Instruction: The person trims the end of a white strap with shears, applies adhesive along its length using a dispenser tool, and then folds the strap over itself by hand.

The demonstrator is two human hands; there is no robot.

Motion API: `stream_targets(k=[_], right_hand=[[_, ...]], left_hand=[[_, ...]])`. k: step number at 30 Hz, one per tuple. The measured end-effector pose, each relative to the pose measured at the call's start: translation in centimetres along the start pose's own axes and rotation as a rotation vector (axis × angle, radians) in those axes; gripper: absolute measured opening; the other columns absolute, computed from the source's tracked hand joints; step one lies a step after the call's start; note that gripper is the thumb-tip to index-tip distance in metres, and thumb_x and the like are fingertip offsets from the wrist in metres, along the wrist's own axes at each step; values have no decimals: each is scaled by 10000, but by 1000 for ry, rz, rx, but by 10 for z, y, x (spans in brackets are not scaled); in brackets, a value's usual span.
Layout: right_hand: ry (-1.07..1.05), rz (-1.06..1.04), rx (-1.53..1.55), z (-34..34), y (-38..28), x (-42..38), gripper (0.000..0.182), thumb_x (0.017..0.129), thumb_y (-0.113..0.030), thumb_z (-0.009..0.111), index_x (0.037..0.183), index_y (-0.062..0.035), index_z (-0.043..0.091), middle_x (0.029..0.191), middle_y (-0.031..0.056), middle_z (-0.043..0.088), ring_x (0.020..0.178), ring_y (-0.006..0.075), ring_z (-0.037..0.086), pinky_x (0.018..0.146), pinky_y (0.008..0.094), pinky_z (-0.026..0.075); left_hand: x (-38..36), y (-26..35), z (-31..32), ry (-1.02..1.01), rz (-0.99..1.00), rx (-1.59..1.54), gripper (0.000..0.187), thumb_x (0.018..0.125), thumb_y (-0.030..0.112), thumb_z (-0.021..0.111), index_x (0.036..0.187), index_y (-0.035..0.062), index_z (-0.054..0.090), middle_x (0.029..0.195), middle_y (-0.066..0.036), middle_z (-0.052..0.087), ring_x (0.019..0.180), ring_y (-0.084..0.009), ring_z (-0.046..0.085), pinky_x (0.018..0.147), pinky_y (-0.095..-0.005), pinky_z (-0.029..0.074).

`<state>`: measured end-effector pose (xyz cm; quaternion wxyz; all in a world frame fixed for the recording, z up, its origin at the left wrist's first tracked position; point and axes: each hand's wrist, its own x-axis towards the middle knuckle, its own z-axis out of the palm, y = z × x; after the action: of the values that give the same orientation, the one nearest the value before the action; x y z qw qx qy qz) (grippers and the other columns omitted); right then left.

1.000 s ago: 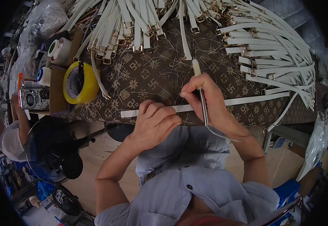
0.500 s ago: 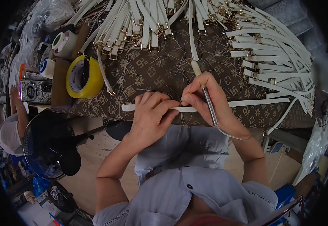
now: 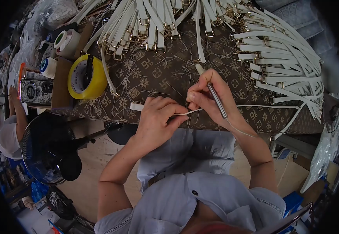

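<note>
A narrow white strap (image 3: 136, 106) lies across the patterned brown cloth (image 3: 150, 80) near its front edge. My left hand (image 3: 155, 119) pinches the strap between thumb and fingers, and the strap's short end shows to the left of the hand. Beyond my right hand (image 3: 212, 95), the long part runs right and is seen nearly edge-on. My right hand is closed around a metal-shafted tool with a pale handle end (image 3: 199, 69), its fingertips close to the strap. Thread trails from this hand over the wrist. What lies between the two sets of fingertips is too small to tell.
Many white straps with gold buckles (image 3: 154, 23) lie at the back, with more at the right (image 3: 282, 58). A yellow tape roll (image 3: 87, 77), thread spools (image 3: 67, 43) and a box (image 3: 62, 84) stand left. A fan (image 3: 50, 150) and another person's arm (image 3: 16, 105) are farther left.
The strap has turned from flat to nearly edge-on between and right of my hands. The tool in my right hand has tilted and shifted slightly, and its handle end has moved a little left.
</note>
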<state>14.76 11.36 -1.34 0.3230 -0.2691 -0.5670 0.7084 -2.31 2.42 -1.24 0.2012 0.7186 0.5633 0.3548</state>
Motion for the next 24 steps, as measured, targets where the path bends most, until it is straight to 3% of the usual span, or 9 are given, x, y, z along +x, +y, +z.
stream_targets(k=[4,7,9,10,12,17,19,20,24], right_hand=[[28,49,43,-5,-7,5,210,893,36,579,1002,-45,419,831,65,598,723,98,586,641,226,512],[109,-37,5,-7,-11,5,177,936,-47,564,1055,-30,434,867,94,631,769,117,622,697,241,534],[156,-228,-37,-13,-18,-1,188,973,-118,525,1104,-13,439,904,122,654,819,133,641,758,262,542],[146,-284,-114,-16,-22,-7,287,994,-223,497,1172,-6,435,936,140,668,837,153,647,768,287,533],[94,-361,-155,-23,-24,-19,338,992,-256,497,1212,-9,432,937,140,673,840,164,652,762,290,527],[1,-549,-410,-31,-18,-35,450,983,-342,497,1285,-10,455,933,136,686,847,178,662,747,298,513],[105,-537,-607,-27,-10,-38,400,974,-305,527,1250,-17,512,918,124,695,829,167,667,726,295,517],[160,-577,-650,-24,-5,-36,333,928,-218,607,1200,-30,566,879,127,691,754,197,675,657,307,521],[166,-601,-864,-28,7,-35,323,865,-123,665,1169,-44,595,822,129,676,678,239,665,597,316,515]], left_hand=[[3,3,-3,-38,-31,24,137,761,160,733,860,86,672,718,-34,604,695,-215,564,700,-344,377],[7,10,-13,-119,-94,-104,135,807,166,701,883,58,669,700,-60,609,641,-221,575,666,-345,416],[8,17,-18,-220,-350,-373,139,835,152,674,906,33,660,706,-77,619,597,-224,593,603,-344,452],[6,19,-19,-216,-349,-373,139,835,152,674,906,33,660,706,-77,619,597,-224,593,603,-344,452],[3,23,-19,-236,-448,-470,138,842,142,665,917,26,656,727,-83,630,590,-216,613,545,-333,465],[-3,29,-10,-100,-247,-371,130,820,119,672,919,36,656,729,-73,623,593,-211,612,621,-325,449],[-3,32,-9,-95,-188,-289,138,809,110,675,926,40,654,737,-70,622,602,-215,609,660,-323,442],[-3,32,-6,-90,-182,-283,149,795,102,677,932,49,652,757,-68,618,648,-222,605,693,-326,428],[-1,34,-3,-55,-105,-166,213,761,97,687,971,82,654,832,-64,610,787,-244,578,734,-351,398]])
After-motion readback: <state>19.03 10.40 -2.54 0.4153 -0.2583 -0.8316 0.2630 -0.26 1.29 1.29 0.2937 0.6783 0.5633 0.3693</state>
